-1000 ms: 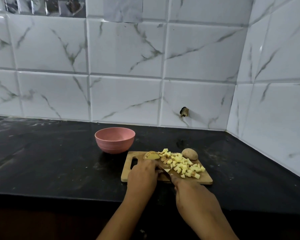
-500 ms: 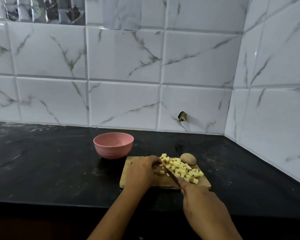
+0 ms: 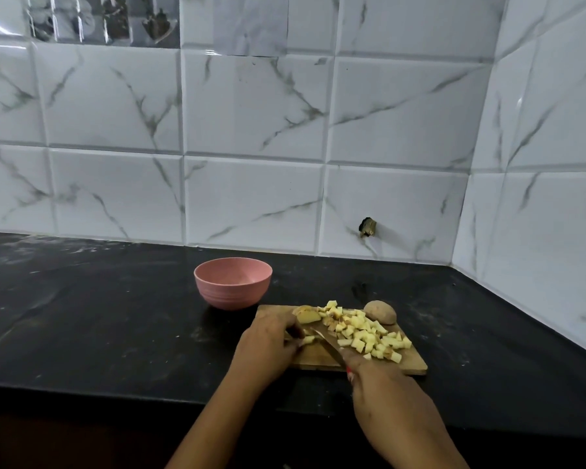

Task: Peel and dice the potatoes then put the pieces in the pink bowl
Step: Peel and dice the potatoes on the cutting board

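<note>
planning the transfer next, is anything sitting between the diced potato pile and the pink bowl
Yes: an undiced potato chunk lies on the board between the diced pile and the pink bowl, with the left hand beside it. Lifted over, nothing blocks.

Pale yellow potato dice (image 3: 362, 336) lying heaped, unpeeled brown potato (image 3: 380, 312) sitting at their one o'clock, larger uncut chunk (image 3: 308, 314) resting at ten o'clock, pink bowl (image 3: 232, 282) standing upright farther out, same direction

Bare left grip (image 3: 268, 346) and right grip (image 3: 386, 390) on bare forearms (image 3: 217, 418).
</note>
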